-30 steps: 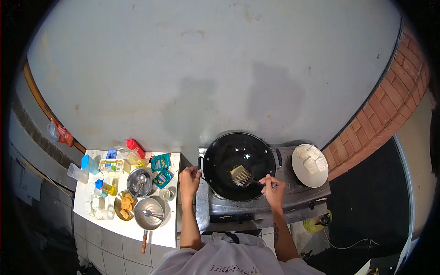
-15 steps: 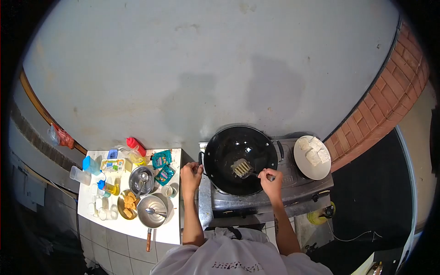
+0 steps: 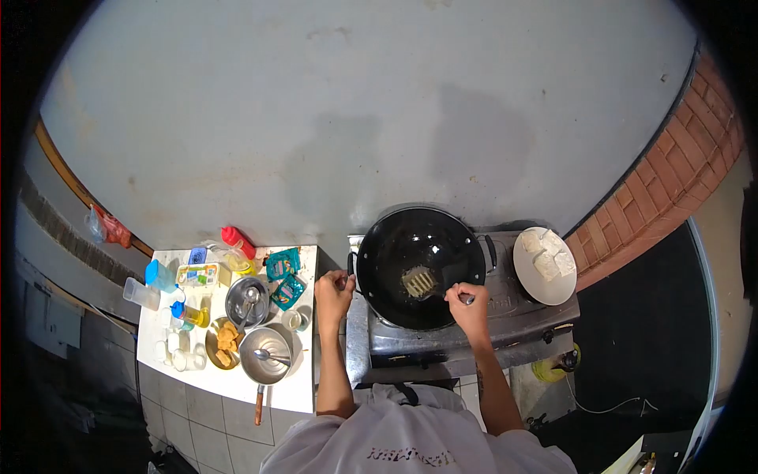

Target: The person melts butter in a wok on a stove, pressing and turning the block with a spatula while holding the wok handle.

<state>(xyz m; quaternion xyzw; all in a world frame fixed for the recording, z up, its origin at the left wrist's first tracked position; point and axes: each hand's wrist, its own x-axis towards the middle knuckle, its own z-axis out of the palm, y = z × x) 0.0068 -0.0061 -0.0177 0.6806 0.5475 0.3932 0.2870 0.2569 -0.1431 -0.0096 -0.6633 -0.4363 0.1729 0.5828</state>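
Note:
A black wok [image 3: 395, 237] with two side handles sits on the stove, a little dark liquid shining at its bottom. My left hand [image 3: 334, 294] is closed at the wok's left handle [image 3: 352, 267], thumb and fingers together around its lower end. In my right hand [image 3: 469, 304], fingers wrap the handle of a slotted spatula [image 3: 419, 282]. The spatula's metal head rests low inside the wok, tilted, and whether food lies under it I cannot tell. To the right, a white plate [image 3: 543, 296] bears several pale, white-coated pieces [image 3: 546, 265].
Left of the stove [image 3: 505, 332], a white table [image 3: 237, 391] holds a saucepan [image 3: 267, 371] with a spoon, a metal bowl [image 3: 237, 304], a bowl of fried pieces [image 3: 227, 341], green sachets [image 3: 283, 264], a red bottle [image 3: 235, 237] and several containers. A wall rises behind the stove.
The whole view has shifted slightly, with the stove and table appearing a little higher. Both hands keep their holds, and the spatula stays in nearly the same part of the wok.

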